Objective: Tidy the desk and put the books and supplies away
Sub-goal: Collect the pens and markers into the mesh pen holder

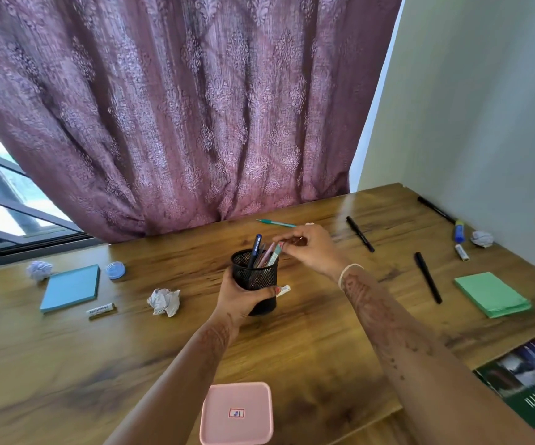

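Observation:
A black mesh pen holder point(256, 277) stands mid-desk, and my left hand point(243, 298) grips its lower wall. Several pens point(264, 253) stick up out of it. Just above the rim my right hand point(307, 247) pinches the top of a pale green pen. On the wooden desk point(67, 364) lie a teal pen point(275, 223), three black markers point(359, 234) point(428, 277) point(436, 209), a blue glue stick point(459, 231), two small white tubes point(462, 252) point(100, 310), a blue notepad point(70, 288) and a green notepad point(492, 293).
Crumpled paper balls lie at the left point(38, 269), the middle point(164, 301) and the far right point(482, 238). A small blue round tin point(115, 270) sits by the blue pad. A pink lidded box point(236, 412) is at the front edge. Books point(529, 383) lie on a lower shelf, right. A curtain hangs behind.

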